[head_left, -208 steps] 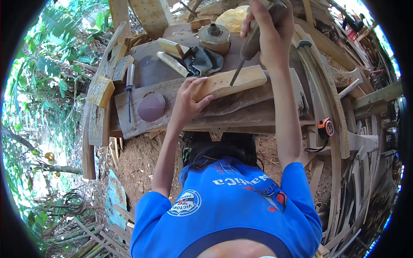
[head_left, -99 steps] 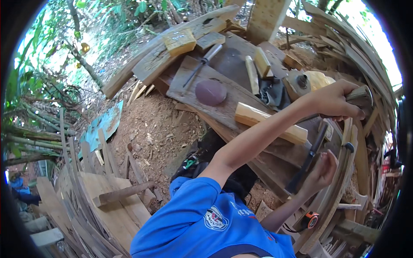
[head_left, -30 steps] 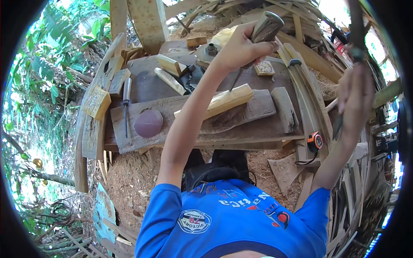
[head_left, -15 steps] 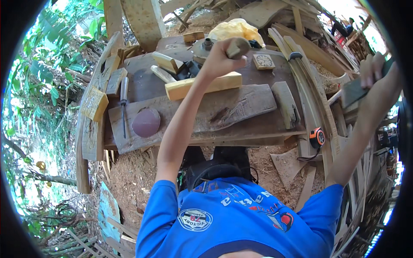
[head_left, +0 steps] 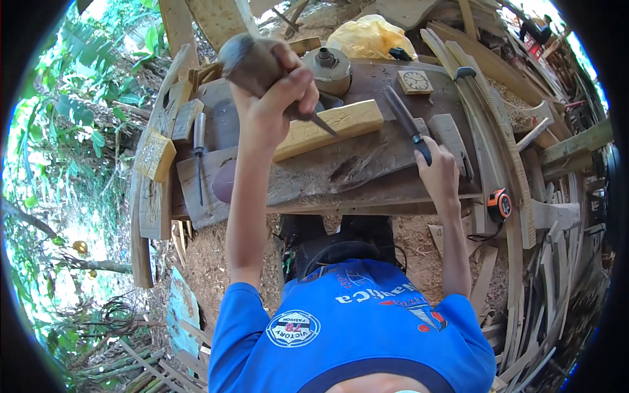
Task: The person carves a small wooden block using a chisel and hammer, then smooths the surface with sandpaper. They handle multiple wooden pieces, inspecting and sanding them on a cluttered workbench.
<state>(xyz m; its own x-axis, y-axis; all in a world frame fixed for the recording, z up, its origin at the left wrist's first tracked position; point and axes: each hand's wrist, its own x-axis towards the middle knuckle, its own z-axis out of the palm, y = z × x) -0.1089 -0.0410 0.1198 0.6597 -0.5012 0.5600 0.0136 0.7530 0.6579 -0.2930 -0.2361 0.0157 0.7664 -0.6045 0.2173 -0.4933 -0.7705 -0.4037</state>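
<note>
My left hand (head_left: pixel 280 105) is raised over the bench, closed around the thick, rounded wooden handle (head_left: pixel 247 62) of a chisel-like tool. Its narrow pointed blade (head_left: pixel 324 124) sticks out below the fist toward a yellowish wooden bar (head_left: pixel 337 128) with marks on its top. Over the bench's right part, my right hand (head_left: pixel 440 167) grips the dark near end of a second hand tool. That tool's long brown handle (head_left: pixel 401 110) points away from me, with a metal collar near my fingers. Beneath lies a weathered plank (head_left: pixel 308 177). My left forearm partly covers a purplish disc (head_left: pixel 223 183).
A slim tool (head_left: pixel 199 150) lies at the bench's left. Wood blocks (head_left: pixel 155 156) line that edge. At the back are a round grey piece (head_left: pixel 326 71), a yellowish bag (head_left: pixel 370 38) and a carved square block (head_left: pixel 415 82). An orange tape measure (head_left: pixel 499 204) sits at right.
My left hand has moved left and turned, bringing the pointed blade into sight. My right hand has come in from the far right to the bench, where it now grips the brown-handled tool.
</note>
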